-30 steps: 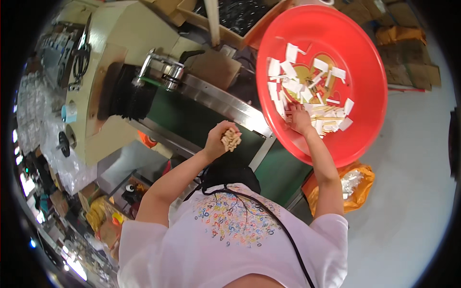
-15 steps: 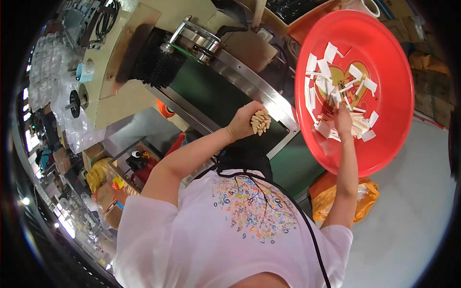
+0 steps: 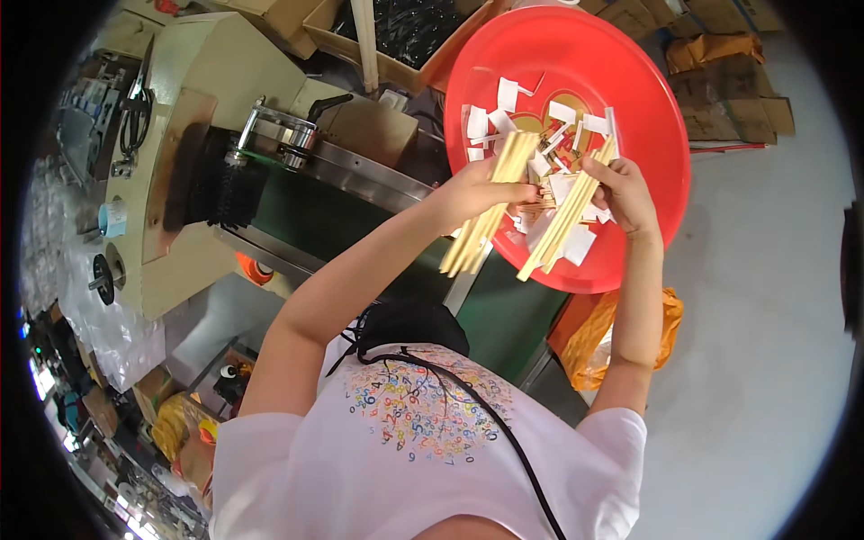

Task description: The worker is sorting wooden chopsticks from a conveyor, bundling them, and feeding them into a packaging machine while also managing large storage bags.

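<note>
My left hand is closed around a thick bundle of pale wooden chopsticks, held tilted at the near left side of a red plastic basin. A smaller bunch of wooden chopsticks slants from my right hand, pinched near its upper end by thumb and fingers. Both bunches are above the basin's near part, side by side and apart. Inside the basin lie scattered white paper pieces and more thin sticks, partly hidden behind my hands.
Left of the basin runs a green conveyor belt with metal edges, leading to a beige machine with a black brush roller. An orange plastic bag is below the basin. A cardboard box of black items stands behind.
My right hand has come up out of the basin with a bunch of chopsticks. My left hand has brought its bundle over beside it. The view has shifted, with the basin now further left.
</note>
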A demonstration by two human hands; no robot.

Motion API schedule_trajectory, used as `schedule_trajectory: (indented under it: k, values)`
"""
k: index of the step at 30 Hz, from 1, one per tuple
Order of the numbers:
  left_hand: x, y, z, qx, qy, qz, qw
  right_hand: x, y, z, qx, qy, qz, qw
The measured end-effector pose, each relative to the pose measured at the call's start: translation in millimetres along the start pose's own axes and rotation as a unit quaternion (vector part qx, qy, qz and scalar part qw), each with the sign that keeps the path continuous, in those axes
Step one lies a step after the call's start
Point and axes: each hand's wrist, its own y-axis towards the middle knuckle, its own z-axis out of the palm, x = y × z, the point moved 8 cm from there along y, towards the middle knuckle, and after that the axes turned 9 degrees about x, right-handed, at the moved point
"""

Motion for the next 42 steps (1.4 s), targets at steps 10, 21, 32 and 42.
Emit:
schedule_trajectory:
  k: [10, 21, 32, 42]
  values:
    - [1.0, 43.8, 17.5, 0.013, -0.081, 0.077, 0.994, 9.4, -2.8, 34.4, -0.011, -0.126, -0.075, 0.989]
    - [-1.1, 21.3, -24.7, -0.055, -0.194, 0.051, 0.978, -79.3, -7.5, 61.6, 0.181, 0.042, -0.021, 0.982]
    - [82.7, -114.9, -89.0, -0.342, 0.211, 0.074, 0.913, -250.2, 89.5, -46.2, -0.084, -0.695, 0.159, 0.696]
    - [95.3, -120.7, -61.2, -0.294, 0.320, 0.137, 0.890, -277.6, 101.1, -58.1, -0.071, -0.770, 0.136, 0.619]
